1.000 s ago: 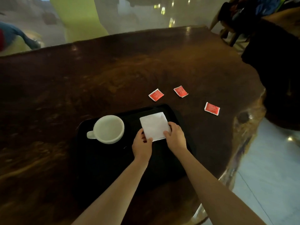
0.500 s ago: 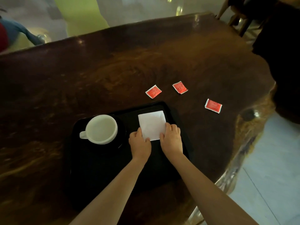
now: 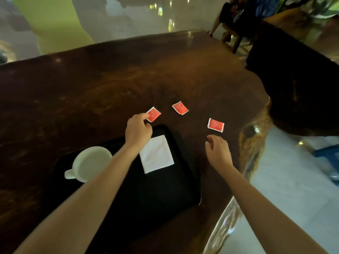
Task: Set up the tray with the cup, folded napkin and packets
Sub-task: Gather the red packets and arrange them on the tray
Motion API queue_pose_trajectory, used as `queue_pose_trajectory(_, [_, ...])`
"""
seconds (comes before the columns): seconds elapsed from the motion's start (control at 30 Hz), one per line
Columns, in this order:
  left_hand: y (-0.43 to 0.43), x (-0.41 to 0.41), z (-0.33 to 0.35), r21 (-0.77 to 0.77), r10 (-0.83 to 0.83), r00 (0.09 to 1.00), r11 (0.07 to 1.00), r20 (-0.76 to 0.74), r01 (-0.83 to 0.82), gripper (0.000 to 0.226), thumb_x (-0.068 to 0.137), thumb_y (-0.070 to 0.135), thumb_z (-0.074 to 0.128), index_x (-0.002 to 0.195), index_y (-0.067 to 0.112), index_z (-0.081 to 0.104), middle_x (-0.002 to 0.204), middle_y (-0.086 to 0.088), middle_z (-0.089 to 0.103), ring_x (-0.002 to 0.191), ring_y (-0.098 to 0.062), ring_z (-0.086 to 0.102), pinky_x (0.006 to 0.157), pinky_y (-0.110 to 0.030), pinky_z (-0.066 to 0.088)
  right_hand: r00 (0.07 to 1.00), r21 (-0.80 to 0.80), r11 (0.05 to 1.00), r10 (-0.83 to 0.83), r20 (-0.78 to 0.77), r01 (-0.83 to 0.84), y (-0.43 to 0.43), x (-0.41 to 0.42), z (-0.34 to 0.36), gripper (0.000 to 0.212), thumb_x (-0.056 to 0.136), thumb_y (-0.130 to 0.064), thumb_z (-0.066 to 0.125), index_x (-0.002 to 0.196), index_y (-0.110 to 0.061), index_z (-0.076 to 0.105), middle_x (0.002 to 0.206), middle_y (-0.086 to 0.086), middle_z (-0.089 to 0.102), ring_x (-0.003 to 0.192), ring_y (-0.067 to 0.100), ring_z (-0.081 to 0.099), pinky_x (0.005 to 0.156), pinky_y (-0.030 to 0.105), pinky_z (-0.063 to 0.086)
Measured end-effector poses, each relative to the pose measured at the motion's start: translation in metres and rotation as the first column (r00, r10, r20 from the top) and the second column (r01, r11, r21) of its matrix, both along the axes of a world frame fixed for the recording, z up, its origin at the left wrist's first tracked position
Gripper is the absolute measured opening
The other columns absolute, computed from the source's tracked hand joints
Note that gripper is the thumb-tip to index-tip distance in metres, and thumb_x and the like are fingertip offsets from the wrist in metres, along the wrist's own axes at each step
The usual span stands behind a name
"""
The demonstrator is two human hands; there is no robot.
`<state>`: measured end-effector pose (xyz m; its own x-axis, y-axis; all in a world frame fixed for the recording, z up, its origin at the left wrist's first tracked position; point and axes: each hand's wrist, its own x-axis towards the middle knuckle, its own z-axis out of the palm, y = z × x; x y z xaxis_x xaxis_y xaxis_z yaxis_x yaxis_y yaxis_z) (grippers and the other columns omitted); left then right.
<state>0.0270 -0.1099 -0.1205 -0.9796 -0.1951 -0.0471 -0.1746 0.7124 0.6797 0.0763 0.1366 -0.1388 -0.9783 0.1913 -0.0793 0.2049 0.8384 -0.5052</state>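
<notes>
— Three red packets were seen lying flat on the tabletop (image 3: 113, 85), beyond the far edge of the black tray (image 3: 185, 180): the left packet (image 3: 153, 114), the middle packet (image 3: 180, 107) and the right packet (image 3: 216, 125). Where were the other things placed?

— The white cup (image 3: 91, 163) was stood on the tray's left part, handle turned toward the near left, and the folded napkin (image 3: 156, 156) was laid flat just beside it to the right. Only the packets were judged to be left outside.

— How were the hands found?

— The left hand (image 3: 138, 132) was stretched over the tray's far rim, its thumb and forefinger brought together at the near corner of the left packet; whether that corner was truly pinched or only touched could not be told. The right hand (image 3: 218, 153) was held loosely curled and unclosed, grasping nothing, near the right packet but apart from it.

— How would such packets be expected to handle?

— Very light and thin, it was judged, with a soft, yielding filling and a smooth wrapper that could slip. Being flat against the wood, a grip from above would hardly be offered. A corner or sealed edge was thought best taken between two fingertips, or the packet slid a little and tipped up first. Little force would be needed, and breakage was not much feared, though a hard squeeze might burst a seam.
</notes>
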Motion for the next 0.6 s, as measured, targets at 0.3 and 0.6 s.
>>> queue_pose_trajectory(0.3, [0.029, -0.079, -0.037, -0.248, -0.062, 0.947, 0.958, 0.315, 0.146, 0.043, 0.092, 0.025, 0.048, 0.133, 0.013, 0.042, 0.122, -0.014, 0.056, 0.111, -0.033, 0.054, 0.087, -0.043, 0.047, 0.981, 0.303, 0.944, 0.077, 0.181, -0.13, 0.066, -0.098, -0.031, 0.048, 0.097, -0.024, 0.038, 0.143, -0.015, 0.029, 0.149, 0.006, 0.033, 0.131, 0.031, 0.03, 0.104, 0.045, 0.031])
queue_pose_trajectory(0.6, [0.039, -0.101, -0.065, -0.551, 0.102, 0.968, 0.833, 0.228, 0.042, 0.046, 0.088, 0.025, 0.059, 0.128, 0.01, 0.043, 0.121, -0.018, 0.05, 0.112, -0.033, 0.046, 0.089, -0.039, 0.042, 0.97, 0.298, 0.929, 0.17, 0.177, -0.217, 0.092, -0.13, -0.05, 0.043, 0.09, -0.026, 0.054, 0.13, -0.012, 0.045, 0.127, 0.012, 0.045, 0.117, 0.031, 0.041, 0.095, 0.042, 0.037])
